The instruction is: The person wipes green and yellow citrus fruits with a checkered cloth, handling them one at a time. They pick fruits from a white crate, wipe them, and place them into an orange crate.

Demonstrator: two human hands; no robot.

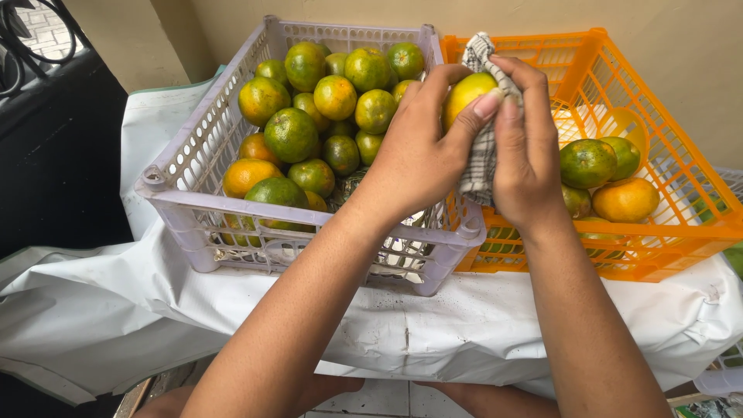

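A yellow-green orange (467,91) sits up in the air, above the spot where 2 crates meet. The left hand (418,155) is wrapped around it, thumb on top, so most of the fruit is hidden. The right hand (526,147) presses a checked cloth (481,159) against the orange; the cloth is half hidden between the 2 hands. Both hands are close together, wrists bent up. The purple crate (193,166) on the left is piled high with green and orange fruit. The orange crate (681,178) on the right holds just a few and has lots of room. Both crates stand on a white sheet (402,325), near its front edge.
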